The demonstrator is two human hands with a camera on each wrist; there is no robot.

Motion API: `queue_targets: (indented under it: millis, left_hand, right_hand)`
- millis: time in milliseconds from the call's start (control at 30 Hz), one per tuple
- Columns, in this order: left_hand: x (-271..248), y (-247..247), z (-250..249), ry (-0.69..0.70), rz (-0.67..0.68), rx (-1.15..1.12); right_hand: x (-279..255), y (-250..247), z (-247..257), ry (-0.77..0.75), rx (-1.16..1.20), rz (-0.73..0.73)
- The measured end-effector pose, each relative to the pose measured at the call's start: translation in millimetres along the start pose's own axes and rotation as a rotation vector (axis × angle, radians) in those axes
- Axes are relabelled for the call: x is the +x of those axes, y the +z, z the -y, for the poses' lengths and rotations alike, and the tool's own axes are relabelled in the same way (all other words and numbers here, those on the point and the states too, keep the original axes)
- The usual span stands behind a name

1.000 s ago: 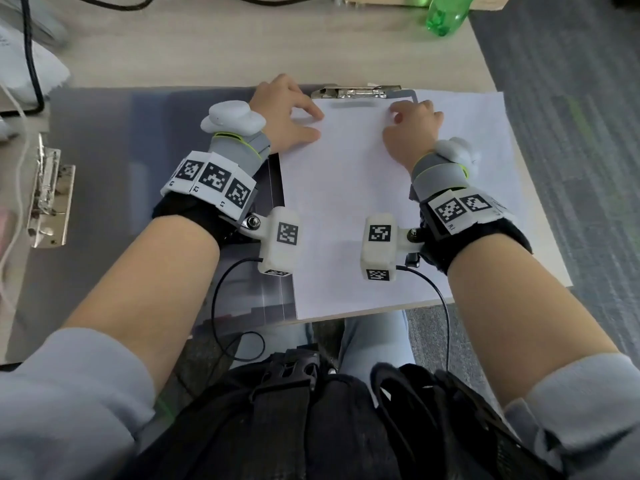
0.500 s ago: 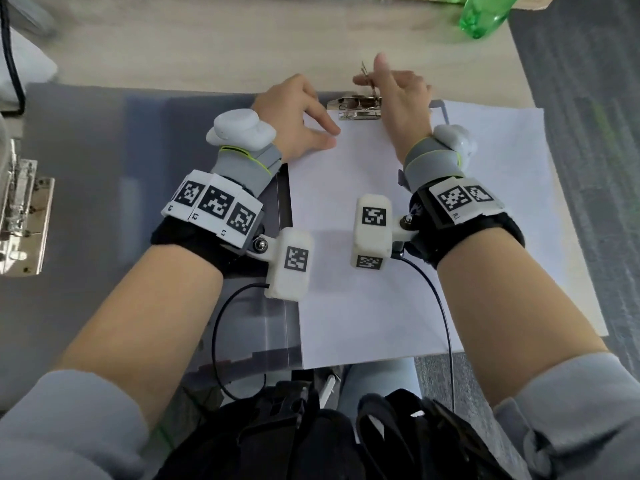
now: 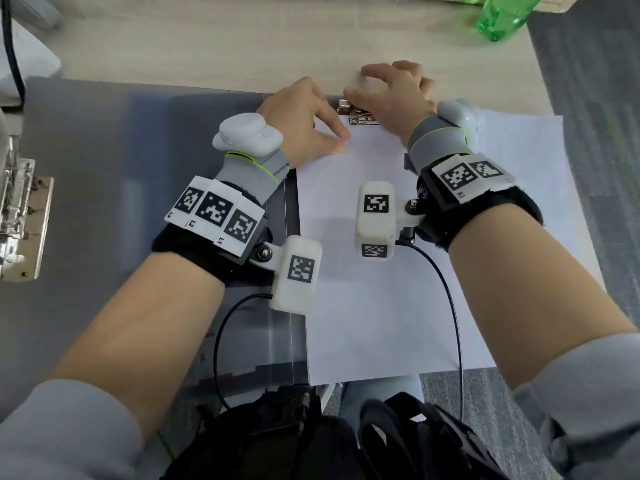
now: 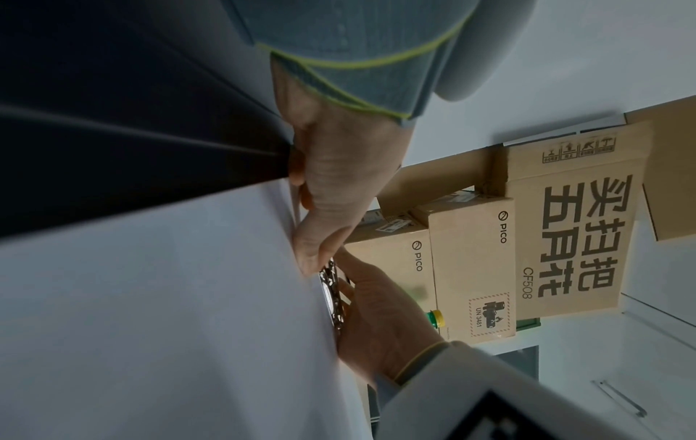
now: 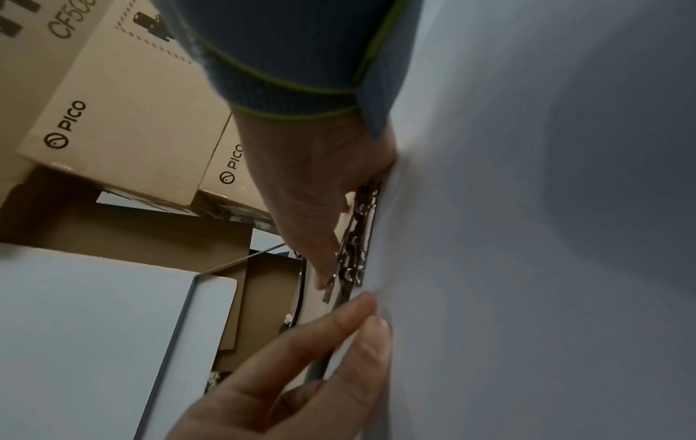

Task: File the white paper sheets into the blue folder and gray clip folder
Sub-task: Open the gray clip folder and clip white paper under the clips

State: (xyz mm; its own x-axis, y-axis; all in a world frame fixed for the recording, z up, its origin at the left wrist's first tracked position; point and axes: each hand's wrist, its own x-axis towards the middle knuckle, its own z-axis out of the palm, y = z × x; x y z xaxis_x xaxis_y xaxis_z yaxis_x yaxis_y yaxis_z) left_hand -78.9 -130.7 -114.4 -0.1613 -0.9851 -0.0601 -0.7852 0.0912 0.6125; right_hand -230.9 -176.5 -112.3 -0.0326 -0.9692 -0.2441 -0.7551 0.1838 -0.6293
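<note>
While the white paper sheet [image 3: 381,271] lies flat on the open gray clip folder [image 3: 138,168] at desk's near edge, right hand [image 3: 391,95] rests on the metal clip [image 3: 356,114], fingers loosely spread. Left hand [image 3: 304,126] presses sheet's top-left w/ straight fingertips. Green bottle [image 3: 502,15] far right.

The left hand [image 3: 301,123] presses fingertips on the white paper sheet [image 3: 381,289] just below the metal clip [image 3: 353,114]; the right hand [image 3: 391,95] covers the clip on the desk [image 3: 242,43].
</note>
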Motion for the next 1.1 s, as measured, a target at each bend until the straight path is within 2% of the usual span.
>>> queue_targets:
  millis: [267, 567, 700, 800, 900, 1000, 1100]
  left_hand:
    - [-2, -2, -3, 0.003, 0.007, 0.02]
    - [-6, -1, -5, 0.018, 0.014, -0.046]
    - [-11, -4, -12, 0.009, 0.029, -0.032]
    - [-17, -5, -18, -0.025, 0.047, 0.002]
    - [-25, -6, -32, -0.04, 0.068, 0.111]
    - [-36, -2, -47, -0.021, 0.095, 0.231]
    - [-47, 8, -63, -0.015, 0.138, 0.256]
  right_hand:
    - [6, 9, 0, -0.064, -0.212, -0.011]
    - [-1, 4, 0, -0.056, -0.14, -0.014]
    - [-20, 3, -4, -0.073, -0.202, -0.081]
    - [-35, -2, -9, -0.064, -0.166, -0.133]
    - [-52, -14, -19, -0.034, -0.139, -0.172]
    - [-71, -24, -33, 0.009, -0.102, -0.169]
    - [-94, -34, -48, 0.044, -0.035, -0.146]
